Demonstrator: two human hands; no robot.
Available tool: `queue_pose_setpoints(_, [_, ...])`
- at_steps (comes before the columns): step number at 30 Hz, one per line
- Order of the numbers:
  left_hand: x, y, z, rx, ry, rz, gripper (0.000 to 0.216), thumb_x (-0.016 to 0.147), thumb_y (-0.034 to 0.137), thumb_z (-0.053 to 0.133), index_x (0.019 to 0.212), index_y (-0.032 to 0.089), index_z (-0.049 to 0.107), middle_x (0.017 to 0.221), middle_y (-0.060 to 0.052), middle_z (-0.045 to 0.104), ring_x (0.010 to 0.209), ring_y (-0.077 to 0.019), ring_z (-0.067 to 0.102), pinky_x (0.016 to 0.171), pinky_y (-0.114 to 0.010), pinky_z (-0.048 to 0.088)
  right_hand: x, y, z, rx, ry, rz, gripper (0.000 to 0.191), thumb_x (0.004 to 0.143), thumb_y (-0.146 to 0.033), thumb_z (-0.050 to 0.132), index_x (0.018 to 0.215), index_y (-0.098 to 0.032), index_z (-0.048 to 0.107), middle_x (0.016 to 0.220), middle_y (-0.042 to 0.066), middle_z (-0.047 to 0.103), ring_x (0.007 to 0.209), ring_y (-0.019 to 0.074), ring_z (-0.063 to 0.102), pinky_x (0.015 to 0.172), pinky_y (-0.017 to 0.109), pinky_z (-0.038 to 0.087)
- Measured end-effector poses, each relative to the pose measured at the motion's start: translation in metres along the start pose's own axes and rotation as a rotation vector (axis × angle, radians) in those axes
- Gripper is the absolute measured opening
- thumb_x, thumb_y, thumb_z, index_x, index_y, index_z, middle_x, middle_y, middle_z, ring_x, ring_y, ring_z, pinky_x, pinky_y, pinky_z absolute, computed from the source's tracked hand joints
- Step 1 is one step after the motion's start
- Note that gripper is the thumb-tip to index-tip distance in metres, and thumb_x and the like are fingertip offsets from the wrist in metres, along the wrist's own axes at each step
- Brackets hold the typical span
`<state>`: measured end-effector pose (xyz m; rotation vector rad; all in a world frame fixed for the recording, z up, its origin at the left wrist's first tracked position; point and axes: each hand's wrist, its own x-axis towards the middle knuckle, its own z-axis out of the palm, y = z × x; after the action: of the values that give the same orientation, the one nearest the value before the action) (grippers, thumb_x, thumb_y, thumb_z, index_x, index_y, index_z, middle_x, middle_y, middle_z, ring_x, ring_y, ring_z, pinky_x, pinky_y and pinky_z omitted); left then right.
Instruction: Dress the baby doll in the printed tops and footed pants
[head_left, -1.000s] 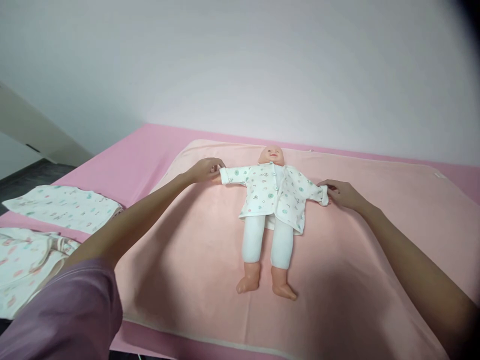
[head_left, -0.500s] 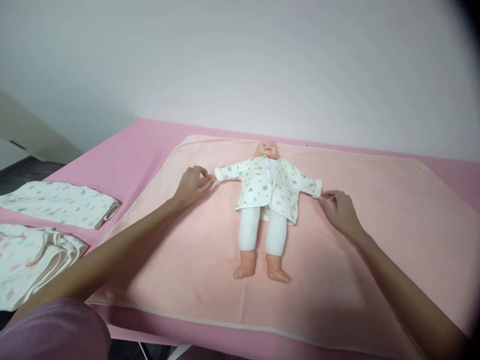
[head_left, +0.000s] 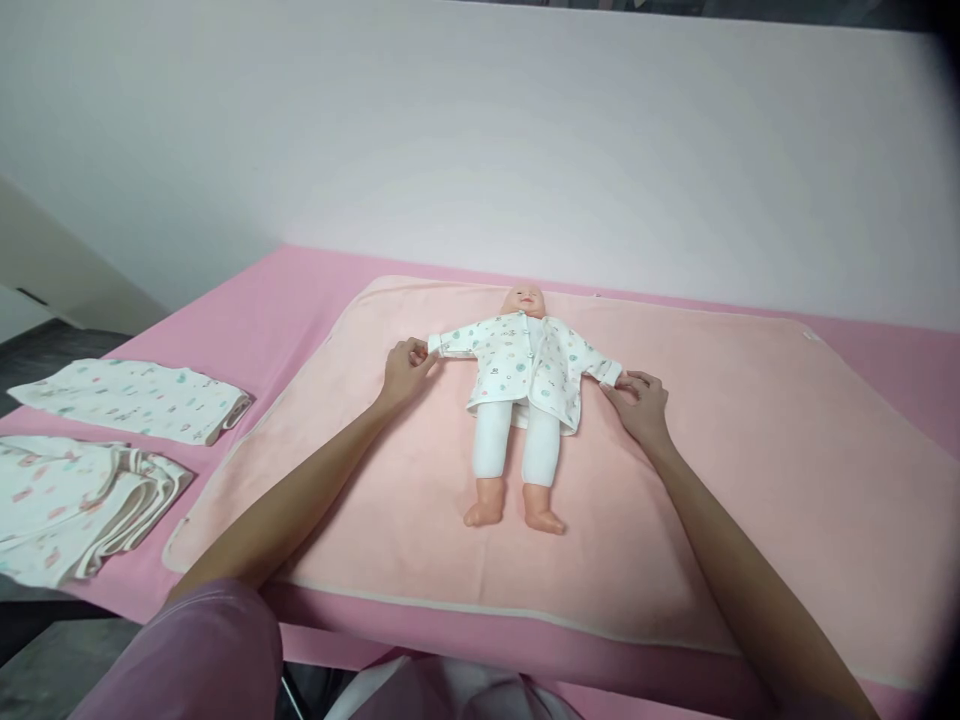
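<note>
A baby doll lies on its back, arms spread, legs towards me. It wears a white long-sleeved baby jacket with small coloured prints, open down the front over white clothing; its feet are bare. My left hand has thumb and fingers closed at the sleeve cuff on the left, covering the doll's hand there. At the opposite cuff, my right hand pinches the sleeve end, and the doll's hand is hidden too. Beneath the doll spreads a light pink blanket with a pale edge.
The blanket lies on a pink-covered table. To the left are a folded printed white garment and, nearer me, a second folded printed cloth. A pale wall rises behind the table.
Both hands have closed in on the cuffs, the left shifting slightly right and the right shifting left. My view has tilted up and moved a little.
</note>
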<state>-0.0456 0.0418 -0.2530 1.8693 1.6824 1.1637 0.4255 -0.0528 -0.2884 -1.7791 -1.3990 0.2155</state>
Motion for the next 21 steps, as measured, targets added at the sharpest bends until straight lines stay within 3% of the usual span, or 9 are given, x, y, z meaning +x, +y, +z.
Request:
queue_pose_setpoints(7, [-0.004, -0.004, 0.000, 0.107, 0.024, -0.010, 0.025, 0.093, 0.049, 0.070, 0.098, 0.024, 0.069, 0.115, -0.011, 0.058, 0.119, -0.0316, 0.054, 0.104, -0.048, 0.048, 0.006, 0.006, 0.005, -0.092, -0.053, -0.139, 0.040, 0.092, -0.061, 0.067, 0.097, -0.023, 0.078, 0.145, 0.017, 0.060, 0.142, 0.0381, 0.049, 0.129, 0.063, 0.025])
queue_pose_setpoints(13, [-0.006, -0.004, 0.003, 0.140, 0.036, -0.002, 0.030, 0.093, 0.051, 0.071, 0.103, 0.023, 0.068, 0.121, -0.012, 0.057, 0.120, -0.0325, 0.056, 0.108, -0.050, 0.047, 0.008, -0.001, 0.004, 0.011, -0.124, -0.118, 0.053, 0.084, -0.070, 0.076, 0.114, -0.026, 0.078, 0.169, 0.013, 0.041, 0.157, 0.0396, 0.035, 0.130, 0.062, 0.029])
queue_pose_setpoints(16, [-0.006, -0.005, 0.005, 0.141, 0.038, -0.010, 0.031, 0.092, 0.051, 0.071, 0.104, 0.023, 0.068, 0.123, -0.013, 0.058, 0.121, -0.0336, 0.056, 0.109, -0.051, 0.047, 0.014, -0.010, 0.005, 0.132, -0.160, -0.035, 0.053, 0.078, -0.069, 0.081, 0.106, -0.024, 0.080, 0.171, 0.013, 0.040, 0.158, 0.0399, 0.035, 0.131, 0.060, 0.029])
queue_pose_setpoints(21, [-0.005, -0.006, 0.007, 0.106, 0.044, -0.034, 0.030, 0.091, 0.050, 0.073, 0.104, 0.024, 0.068, 0.125, -0.012, 0.058, 0.122, -0.0326, 0.057, 0.108, -0.049, 0.047, 0.029, -0.022, 0.015, 0.373, -0.151, 0.139, 0.057, 0.077, -0.069, 0.083, 0.112, -0.024, 0.081, 0.168, 0.010, 0.047, 0.149, 0.0363, 0.052, 0.125, 0.054, 0.044])
